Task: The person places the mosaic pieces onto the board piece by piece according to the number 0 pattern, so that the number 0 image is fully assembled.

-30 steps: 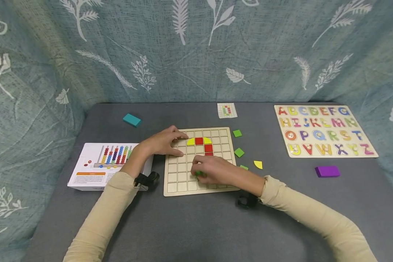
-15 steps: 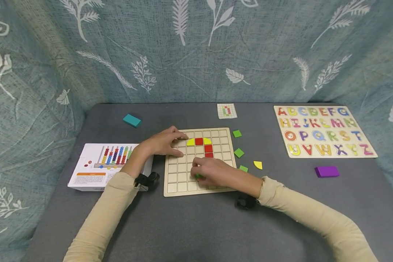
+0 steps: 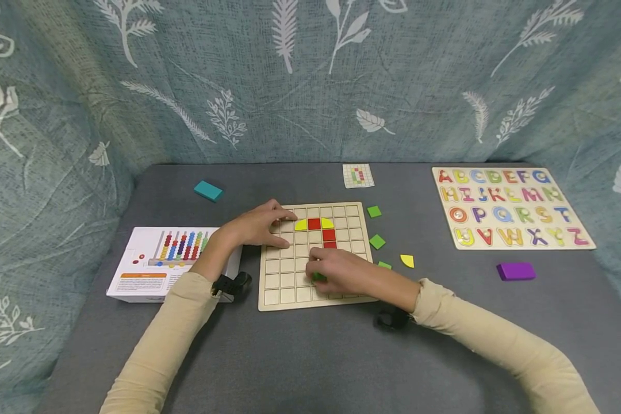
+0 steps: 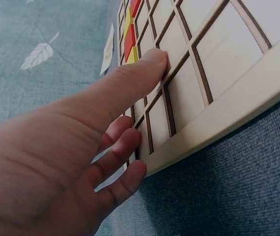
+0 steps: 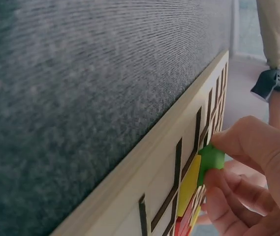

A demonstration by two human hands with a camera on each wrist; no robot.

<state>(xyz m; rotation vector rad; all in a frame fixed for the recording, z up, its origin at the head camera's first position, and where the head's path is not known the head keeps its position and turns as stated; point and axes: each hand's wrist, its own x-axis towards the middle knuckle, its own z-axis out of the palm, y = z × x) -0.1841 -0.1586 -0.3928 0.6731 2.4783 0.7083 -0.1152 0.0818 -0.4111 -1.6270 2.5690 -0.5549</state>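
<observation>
A wooden grid board (image 3: 272, 281) lies on the table with yellow quarter-round tiles (image 3: 301, 225) either side of a red square tile (image 3: 314, 223) near its far edge. More red tiles (image 3: 329, 234) run down toward me below the right yellow one. My left hand (image 3: 256, 226) rests on the board's left side, thumb and fingers spread. In the left wrist view its thumb (image 4: 152, 61) lies over the grid. My right hand (image 3: 338, 269) pinches a green square tile (image 5: 211, 160) between thumb and fingers, low over the board's nearer half. In the right wrist view the green tile overlaps a yellow tile (image 5: 188, 187).
Loose green tiles (image 3: 377, 241) and a yellow quarter-round tile (image 3: 407, 261) lie right of the board. Behind it is a small pattern card (image 3: 358, 176). An abacus box (image 3: 140, 264) stands left, an alphabet board (image 3: 517, 210) right, with purple (image 3: 516, 271) and teal (image 3: 209, 191) blocks about.
My right hand has shifted slightly to the right, with the green tile still pinched. The left hand stays where it was on the board.
</observation>
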